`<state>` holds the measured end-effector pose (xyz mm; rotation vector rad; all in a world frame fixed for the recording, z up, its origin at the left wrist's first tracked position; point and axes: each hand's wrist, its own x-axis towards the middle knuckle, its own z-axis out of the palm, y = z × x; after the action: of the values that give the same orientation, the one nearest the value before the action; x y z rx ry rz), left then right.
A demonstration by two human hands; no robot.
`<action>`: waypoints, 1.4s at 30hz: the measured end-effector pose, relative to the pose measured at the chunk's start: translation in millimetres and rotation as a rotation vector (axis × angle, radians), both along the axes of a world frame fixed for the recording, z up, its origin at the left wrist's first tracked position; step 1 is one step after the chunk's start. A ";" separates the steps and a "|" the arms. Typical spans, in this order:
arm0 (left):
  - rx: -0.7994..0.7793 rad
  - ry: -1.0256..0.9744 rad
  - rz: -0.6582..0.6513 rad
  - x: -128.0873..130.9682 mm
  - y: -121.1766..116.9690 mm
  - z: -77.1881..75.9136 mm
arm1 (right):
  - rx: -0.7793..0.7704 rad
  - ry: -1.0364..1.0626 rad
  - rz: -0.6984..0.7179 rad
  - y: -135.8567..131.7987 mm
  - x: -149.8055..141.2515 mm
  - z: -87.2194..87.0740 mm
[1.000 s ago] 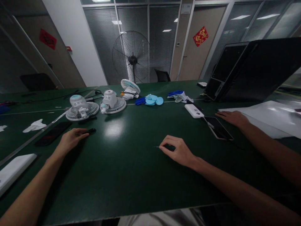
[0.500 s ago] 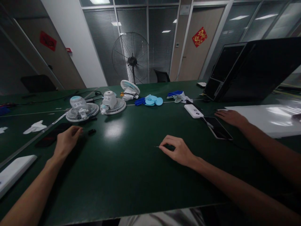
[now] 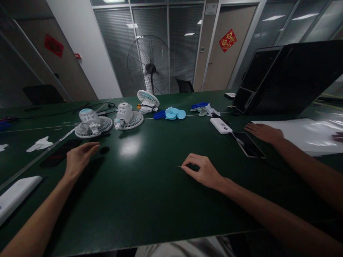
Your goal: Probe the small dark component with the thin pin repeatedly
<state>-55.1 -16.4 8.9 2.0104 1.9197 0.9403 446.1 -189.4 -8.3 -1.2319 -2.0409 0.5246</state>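
Observation:
My right hand (image 3: 201, 170) hovers over the middle of the green table (image 3: 150, 207), thumb and index finger pinched on a thin needle-like piece (image 3: 178, 166) that points left. Its exact kind is too small to make out. On the left, my left hand (image 3: 80, 156) reaches right with its fingers stretched out and nothing visible in them. Just beyond its fingertips lies a small round black object (image 3: 104, 150), apparently apart from them. Beneath and behind that hand is a dark flat phone-like slab (image 3: 57, 155).
Small white fans (image 3: 93, 123) stand at the back left, beside light-blue discs (image 3: 174, 113) and gloves (image 3: 202, 108). At right, a co-worker's hand (image 3: 264, 132) rests near a white power bank (image 3: 221, 125), a phone (image 3: 248, 144) and plastic sheeting (image 3: 308, 134). A white box (image 3: 20, 194) lies front left.
My left hand has moved slightly right toward the black object, its fingers straightening. My right hand keeps still with the thin piece. At far right, the co-worker's other hand has shifted slightly.

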 end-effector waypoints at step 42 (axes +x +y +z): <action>-0.107 0.056 0.142 11.2 3.9 -9.3 | 0.008 -0.009 0.017 0.9 -1.1 -2.1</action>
<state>-43.8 -12.5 -0.4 1.8806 2.1191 0.8020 445.0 -188.5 -10.5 -1.2146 -2.0608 0.5192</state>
